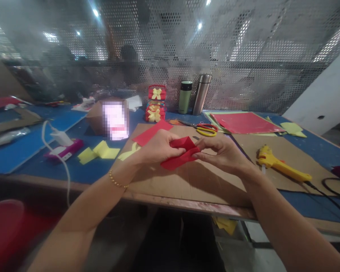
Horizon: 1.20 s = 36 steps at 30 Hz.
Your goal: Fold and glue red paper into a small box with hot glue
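Both hands hold one folded piece of red paper [179,161] above a cardboard sheet [170,187]. My left hand [161,145] pinches its left side, thumb on top. At the paper's right edge, my right hand [219,151] grips with thumb and fingertips. The paper is bent into an open fold between them. Behind my left hand lies a flat red strip [150,133]. Scissors with red and yellow handles [206,130] rest just beyond the hands. Yellow paper pieces [129,152] lie by my left wrist.
A yellow glue gun [283,164] lies right, its cord trailing off. Red sheets [246,122] are stacked behind it. Two flasks, green [185,97] and steel [202,94], stand near red boxes with yellow bows [156,104]. Left are a lit phone [115,120] and a purple power strip [64,149].
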Each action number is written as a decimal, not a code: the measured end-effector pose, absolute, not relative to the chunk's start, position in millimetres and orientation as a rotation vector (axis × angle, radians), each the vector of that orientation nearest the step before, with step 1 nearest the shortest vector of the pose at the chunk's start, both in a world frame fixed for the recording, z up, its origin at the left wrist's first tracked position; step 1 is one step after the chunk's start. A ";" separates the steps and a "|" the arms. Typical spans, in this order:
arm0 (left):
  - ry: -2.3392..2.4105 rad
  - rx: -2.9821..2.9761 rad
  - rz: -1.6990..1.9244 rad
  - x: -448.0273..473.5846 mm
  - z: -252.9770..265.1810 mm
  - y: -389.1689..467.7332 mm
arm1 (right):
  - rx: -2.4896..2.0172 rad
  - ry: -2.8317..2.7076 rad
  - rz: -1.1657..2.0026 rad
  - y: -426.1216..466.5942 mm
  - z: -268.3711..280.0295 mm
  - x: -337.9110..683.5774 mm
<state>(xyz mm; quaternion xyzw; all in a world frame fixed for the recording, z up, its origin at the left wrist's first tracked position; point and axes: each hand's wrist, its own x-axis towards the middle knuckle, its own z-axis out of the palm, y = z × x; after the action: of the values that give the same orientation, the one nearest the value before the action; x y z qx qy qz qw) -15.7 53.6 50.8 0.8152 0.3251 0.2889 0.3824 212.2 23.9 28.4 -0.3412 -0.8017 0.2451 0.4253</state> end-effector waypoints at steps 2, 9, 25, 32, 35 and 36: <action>0.859 2.072 0.753 -15.3 50.6 53.1 | -0.842 -1.999 0.621 24.7 27.8 213.2; 0.843 2.084 0.790 -14.1 49.5 52.6 | -0.870 -1.998 0.635 25.2 27.2 212.7; 0.835 2.038 0.932 -17.5 49.6 54.3 | -0.835 -1.933 0.997 23.1 38.4 220.1; 0.881 1.940 0.826 -10.3 49.1 44.7 | -0.919 -1.919 1.027 24.0 32.1 214.8; 0.898 1.937 0.817 -11.5 49.4 45.6 | -0.913 -1.949 0.973 23.5 33.2 216.8; 0.901 1.975 0.808 -11.9 49.1 46.5 | -0.904 -1.963 0.940 22.9 34.0 216.6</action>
<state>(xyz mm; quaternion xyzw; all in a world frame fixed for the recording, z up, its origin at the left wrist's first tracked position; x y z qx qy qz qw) -11.9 46.5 49.1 0.7810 0.3563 0.3197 0.4012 216.6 22.9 34.0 -0.3543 -0.7697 0.3685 0.3824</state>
